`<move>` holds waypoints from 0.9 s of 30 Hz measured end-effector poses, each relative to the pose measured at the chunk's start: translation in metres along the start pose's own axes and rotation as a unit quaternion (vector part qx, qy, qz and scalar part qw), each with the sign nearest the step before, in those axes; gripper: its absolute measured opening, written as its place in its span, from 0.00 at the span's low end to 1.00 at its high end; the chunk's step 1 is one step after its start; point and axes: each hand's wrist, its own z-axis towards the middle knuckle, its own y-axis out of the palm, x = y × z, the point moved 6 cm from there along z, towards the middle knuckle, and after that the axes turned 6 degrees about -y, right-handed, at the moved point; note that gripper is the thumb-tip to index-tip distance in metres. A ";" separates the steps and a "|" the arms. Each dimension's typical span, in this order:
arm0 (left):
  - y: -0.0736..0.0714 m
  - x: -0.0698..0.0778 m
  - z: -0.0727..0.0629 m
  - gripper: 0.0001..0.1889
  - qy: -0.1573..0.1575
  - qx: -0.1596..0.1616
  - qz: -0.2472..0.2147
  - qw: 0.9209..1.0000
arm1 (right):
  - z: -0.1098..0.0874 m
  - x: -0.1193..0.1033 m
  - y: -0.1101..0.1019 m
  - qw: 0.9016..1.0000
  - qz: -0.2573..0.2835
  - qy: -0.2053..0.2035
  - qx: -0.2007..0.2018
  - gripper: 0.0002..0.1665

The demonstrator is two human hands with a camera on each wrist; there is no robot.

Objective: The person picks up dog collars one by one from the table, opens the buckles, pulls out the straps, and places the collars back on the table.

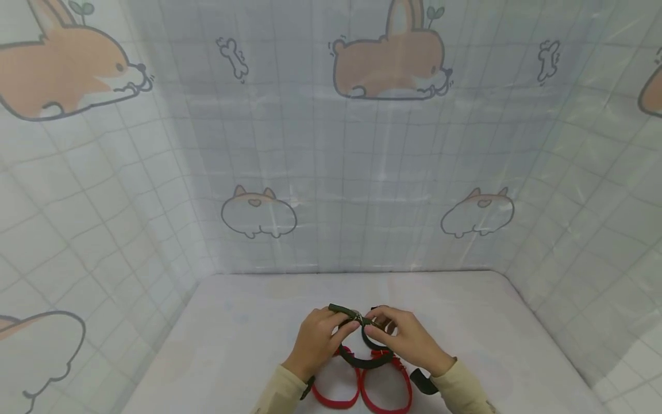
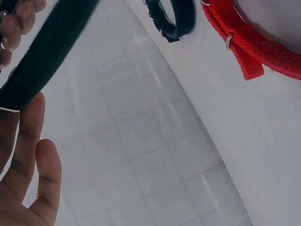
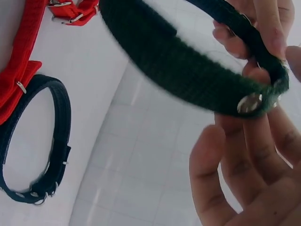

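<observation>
Both hands hold a dark green buckled collar [image 3: 178,75] up above the table, its band hanging in a loop towards me. My left hand [image 1: 319,340] pinches it near the strap end, which sticks out to the left over the fingers. On the other side of the buckle, my right hand [image 1: 408,336] grips the band between thumb and fingers. A metal rivet [image 3: 249,103] shows beside the right fingers. Beyond the held loop lies a second dark collar [image 1: 369,343], partly hidden by it. Two red collars, one on the left [image 1: 336,404] and one on the right [image 1: 408,391], lie closer to me.
The white table [image 1: 233,345] ends at a back edge against a grid-patterned sheet [image 1: 351,149] with cartoon dogs. The same sheeting rises on the left and right sides. A black strap [image 1: 423,382] sits at the right wrist.
</observation>
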 end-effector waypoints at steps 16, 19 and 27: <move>-0.005 -0.012 -0.001 0.13 -0.016 0.018 0.008 1.000 | 0.001 0.000 0.000 0.999 0.042 -0.015 -0.023 0.14; -0.006 -0.015 0.000 0.12 -0.023 0.016 0.003 1.000 | 0.002 0.002 0.002 0.999 0.036 0.005 -0.024 0.14; -0.006 -0.009 0.003 0.13 -0.008 0.011 -0.006 1.000 | 0.009 0.003 0.007 0.999 0.022 0.029 0.015 0.09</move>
